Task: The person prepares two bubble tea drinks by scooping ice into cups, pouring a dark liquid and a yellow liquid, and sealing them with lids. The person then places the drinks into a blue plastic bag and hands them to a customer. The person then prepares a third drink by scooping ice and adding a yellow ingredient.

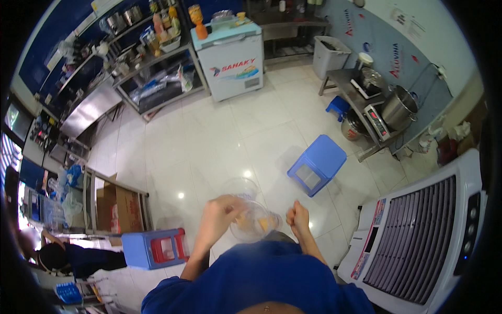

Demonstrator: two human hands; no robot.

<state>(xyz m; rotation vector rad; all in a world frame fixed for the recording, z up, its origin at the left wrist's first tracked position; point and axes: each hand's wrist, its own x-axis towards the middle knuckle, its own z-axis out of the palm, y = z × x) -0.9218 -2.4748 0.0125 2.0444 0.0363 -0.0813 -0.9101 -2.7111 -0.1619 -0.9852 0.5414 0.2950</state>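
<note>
Just in front of my body are clear plastic containers (253,231) with yellow-orange pieces (268,223) in them. My left hand (221,214) is over their left side, its fingers bent and blurred by motion; whether they grip anything cannot be made out. To the right of the containers, and apart from them, my right hand (299,216) is curled into a loose fist, with no object showing in it. A clear, round plastic piece (240,188) appears just beyond the containers, faint against the white floor tiles.
A blue plastic stool (321,163) stands ahead to the right; blue and red stools (143,249) are at left, near a person in dark clothes (88,259). An air cooler (411,235) flanks my right. Farther off are a chest freezer (231,64) and a low metal table (353,94) with pots.
</note>
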